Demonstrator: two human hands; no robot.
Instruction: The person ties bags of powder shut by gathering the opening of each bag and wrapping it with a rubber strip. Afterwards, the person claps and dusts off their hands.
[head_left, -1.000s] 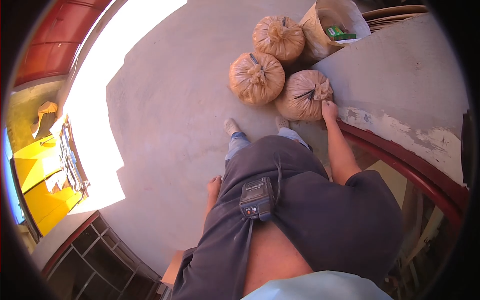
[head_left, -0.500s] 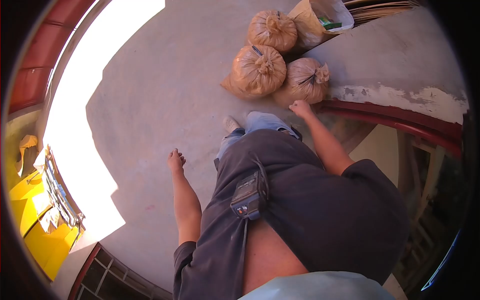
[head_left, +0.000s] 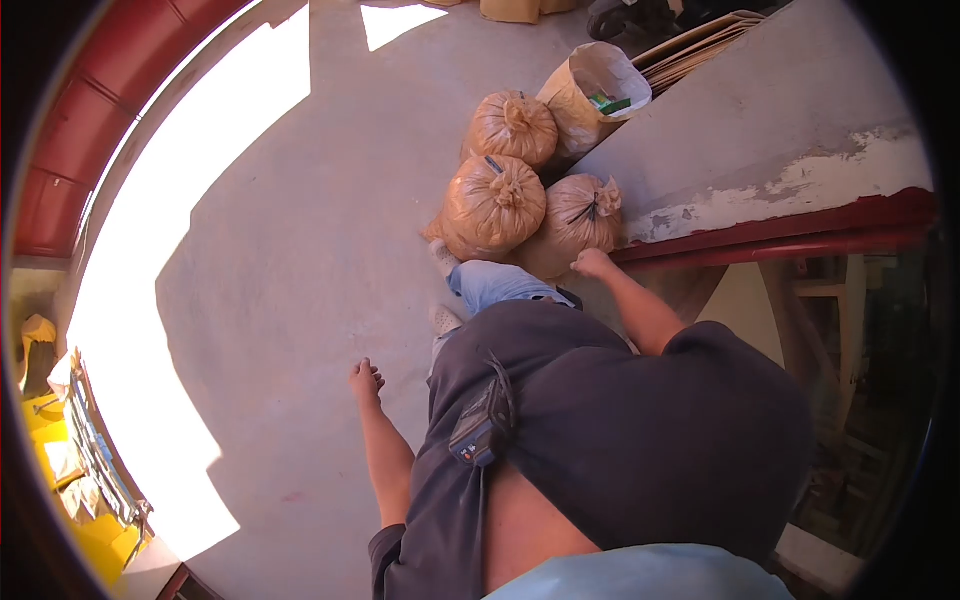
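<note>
My left hand (head_left: 367, 378) hangs over the concrete floor, left of my body. Its fingers are loosely curled and a little apart, and I see nothing in them. On the other side, my right hand (head_left: 593, 264) is closed in a loose fist, with nothing visible in it. The closest thing to it is a tied, full sack (head_left: 583, 215), just beyond the knuckles; whether they touch I cannot tell. Two more tied tan sacks, a large one (head_left: 493, 208) and another behind it (head_left: 512, 130), stand beside that one.
An open bag (head_left: 582, 98) with a green item inside stands behind the sacks, near stacked flat sheets (head_left: 700, 50). A plastered ledge (head_left: 760, 130) with a red edge runs along the right. Yellow objects (head_left: 105, 545) lie at the far left.
The view has shifted, so the sacks appear lower and further left. My feet have changed position in a step. Both hands remain beside my body, the right still near the sack.
</note>
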